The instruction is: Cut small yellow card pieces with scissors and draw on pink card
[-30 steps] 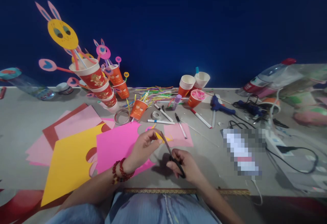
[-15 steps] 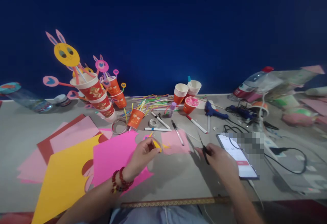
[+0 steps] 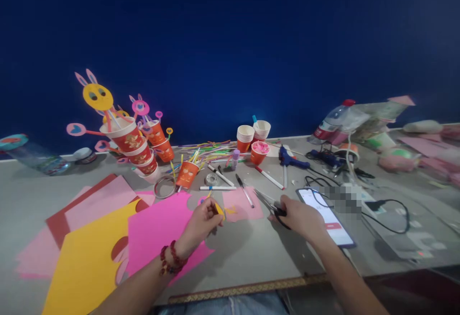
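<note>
My left hand (image 3: 206,219) pinches a small yellow paper piece (image 3: 219,210) between thumb and fingers, just above the table. To its right lies a square of pink paper (image 3: 233,197) with yellow scraps and a black-capped pen (image 3: 245,191) on it. My right hand (image 3: 298,216) is closed around the black handles of a pair of scissors (image 3: 268,201). Their blades point up and left, toward the pink square and low over the table. Beneath my left wrist is a bright pink sheet (image 3: 154,238), partly hidden, beside a yellow sheet (image 3: 89,252) with rounded cut-outs.
Paper cups with bunny figures (image 3: 129,137) stand at the back left. Pipe cleaners (image 3: 212,149), markers (image 3: 268,178), stacked cups (image 3: 245,135) and a blue glue gun (image 3: 293,159) lie behind my hands. A phone (image 3: 325,224) and cables (image 3: 391,203) are at the right.
The scissors have swung from pointing upward to pointing left, closer to the pink square. My left hand still holds the yellow paper piece. The view has shifted slightly.
</note>
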The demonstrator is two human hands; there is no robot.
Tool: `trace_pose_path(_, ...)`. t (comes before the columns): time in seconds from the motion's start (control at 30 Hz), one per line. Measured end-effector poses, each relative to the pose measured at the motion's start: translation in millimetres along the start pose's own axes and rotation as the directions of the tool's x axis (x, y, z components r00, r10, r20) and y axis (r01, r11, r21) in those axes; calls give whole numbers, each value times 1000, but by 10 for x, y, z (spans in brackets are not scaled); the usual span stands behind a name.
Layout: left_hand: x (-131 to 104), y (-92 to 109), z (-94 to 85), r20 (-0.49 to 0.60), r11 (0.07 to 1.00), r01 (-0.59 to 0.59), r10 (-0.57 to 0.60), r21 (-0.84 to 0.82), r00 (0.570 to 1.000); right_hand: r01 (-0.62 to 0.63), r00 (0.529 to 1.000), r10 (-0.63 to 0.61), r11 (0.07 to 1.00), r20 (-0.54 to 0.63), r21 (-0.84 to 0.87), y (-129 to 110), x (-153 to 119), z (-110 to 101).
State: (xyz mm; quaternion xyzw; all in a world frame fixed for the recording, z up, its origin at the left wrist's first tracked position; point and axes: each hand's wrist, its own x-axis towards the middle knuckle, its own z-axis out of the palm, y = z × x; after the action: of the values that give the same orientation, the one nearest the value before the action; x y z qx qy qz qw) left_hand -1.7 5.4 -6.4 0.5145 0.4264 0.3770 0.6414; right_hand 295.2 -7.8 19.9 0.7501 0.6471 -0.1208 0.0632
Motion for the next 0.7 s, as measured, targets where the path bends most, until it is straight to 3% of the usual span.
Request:
trace_pose_path(0.17,-14,-23,29,20,1000,-14,14,-14,1000,106,994,-106,994,6,25,85,25,-105)
trace_pose_path(0.27,-27,-53,41,24,1000,-11,10,16,1000,186,982,-174,965,-79,187,-19,-37,-146)
trace_pose_path(0.3,-32,-64,48,25,999,-4,3,32,1000,238,969,-208,927,-132,290,-112,-68,-141)
trace_pose_path(0.37,-44,-80,65,27,998,11,-13,69,1000,391,920,-331,747,-211,537,-374,-130,-94)
trace_pose_path(0.47,-51,-100,89,36,986,-30,24,162,999,432,874,-437,501,-212,750,-811,-187,45)
trace_pose_path(0.57,-49,-118,103,35,940,-125,120,319,992,450,859,-461,476,-222,756,-1083,-189,179)
trace_pose_path(0.7,-64,-87,126,40,853,-147,147,500,988,467,856,-455,477,-245,745,-1106,-116,266)
